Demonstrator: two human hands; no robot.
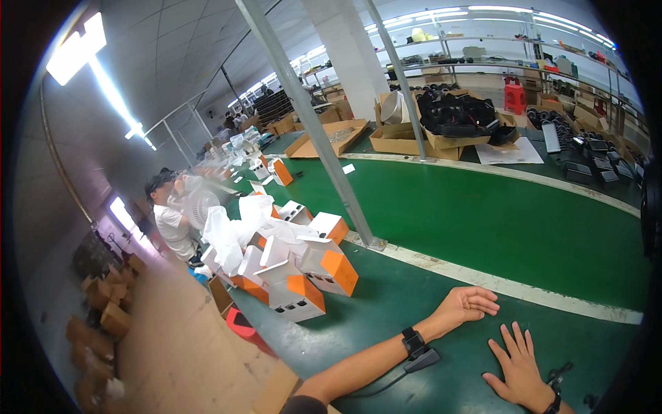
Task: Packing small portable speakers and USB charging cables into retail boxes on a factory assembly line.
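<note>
My left hand (469,304) hovers over or rests on the dark green tabletop (407,283), turned on its side with the fingers loosely stretched and nothing in them. Around its wrist is a black strap with a small dark device (414,343), from which a cable trails along the table. Nearer to me, my right hand (518,368) lies palm down on the same surface, fingers spread and holding nothing. A black band (554,403) circles that wrist. Left of both hands stand several opened white and orange boxes (296,295), some with white plastic bags (238,228) on top.
A green conveyor belt (483,214) runs beyond the table, behind a metal post (324,145). Across it, cartons hold black items (458,114). A red bin (245,331) sits below the table's left edge. Further left, a co-worker (172,224) is beside a fan (202,209).
</note>
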